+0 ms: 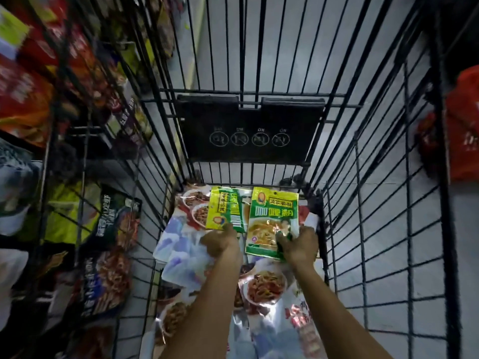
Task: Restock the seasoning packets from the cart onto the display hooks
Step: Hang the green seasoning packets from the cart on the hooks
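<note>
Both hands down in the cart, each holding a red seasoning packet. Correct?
Not red: in the head view the packets are green and yellow. The left hand holds the left packet, the right hand the right packet, both down in the cart.

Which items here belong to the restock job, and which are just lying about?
Job:
- left hand, gripping the smaller green packet
- right hand, gripping the larger green packet
- cart
- food-picture packets on the cart floor, probably stock too

Lying about:
- black seat flap
- shelf goods, left
- red bag, right
</note>
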